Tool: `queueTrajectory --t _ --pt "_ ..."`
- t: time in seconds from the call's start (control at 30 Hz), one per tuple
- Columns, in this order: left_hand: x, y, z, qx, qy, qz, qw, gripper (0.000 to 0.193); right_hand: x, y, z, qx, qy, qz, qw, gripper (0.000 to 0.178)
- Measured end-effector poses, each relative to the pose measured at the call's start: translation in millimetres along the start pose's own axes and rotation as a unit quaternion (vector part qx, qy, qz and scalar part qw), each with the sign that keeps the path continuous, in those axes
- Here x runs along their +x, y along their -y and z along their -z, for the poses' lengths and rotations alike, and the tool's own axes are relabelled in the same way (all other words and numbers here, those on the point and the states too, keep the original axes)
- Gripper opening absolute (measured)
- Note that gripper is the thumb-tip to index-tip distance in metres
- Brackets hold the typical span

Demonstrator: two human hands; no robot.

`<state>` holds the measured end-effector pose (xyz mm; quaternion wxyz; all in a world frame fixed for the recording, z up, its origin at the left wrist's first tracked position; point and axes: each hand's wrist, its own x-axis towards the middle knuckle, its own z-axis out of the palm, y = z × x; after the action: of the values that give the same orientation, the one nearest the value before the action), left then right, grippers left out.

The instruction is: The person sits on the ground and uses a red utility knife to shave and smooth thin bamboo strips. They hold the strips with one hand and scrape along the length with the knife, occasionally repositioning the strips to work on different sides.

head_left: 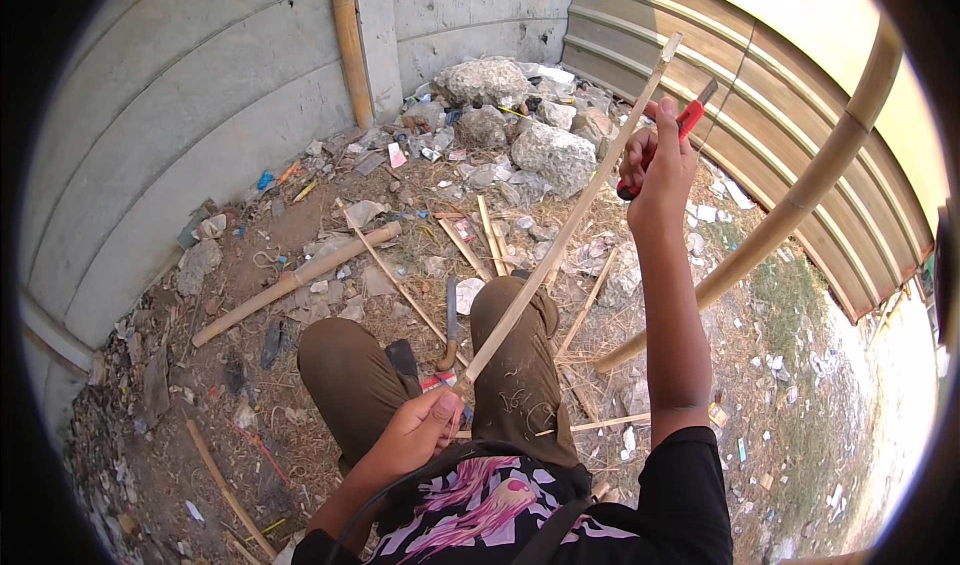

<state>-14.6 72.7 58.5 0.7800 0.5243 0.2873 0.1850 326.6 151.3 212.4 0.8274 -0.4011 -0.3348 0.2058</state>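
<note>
A long, pale bamboo strip (565, 235) slants up and to the right across my knees. Its lower end is gripped by my left hand (415, 433), fingers closed around it near my lap. My right hand (660, 165), raised at the upper right, is wrapped around a red utility knife (688, 121). The knife's dark blade points up and to the right, beside the strip's far end and apart from it. Thin curled shavings (520, 397) lie on the trouser leg over my right thigh.
A thick bamboo pole (780, 215) leans at my right, before a corrugated metal fence (800, 135). A shorter bamboo piece (300, 280) and a sickle-like tool with a wooden handle (449, 350) lie ahead. Rocks (555, 155) and litter are heaped by the concrete wall (200, 115).
</note>
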Motion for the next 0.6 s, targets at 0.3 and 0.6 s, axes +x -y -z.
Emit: queueTrajectory --t 0.3,0.6 --pt "36 -15 -21 -0.199 0.005 -0.007 0.98 0.037 -171 -91 46 -0.461 0.157 0.27 0.831 0.031" --pt "38 -7 -41 -0.199 0.045 0.022 0.979 0.038 -163 -98 46 -0.51 0.137 0.283 0.801 0.029"
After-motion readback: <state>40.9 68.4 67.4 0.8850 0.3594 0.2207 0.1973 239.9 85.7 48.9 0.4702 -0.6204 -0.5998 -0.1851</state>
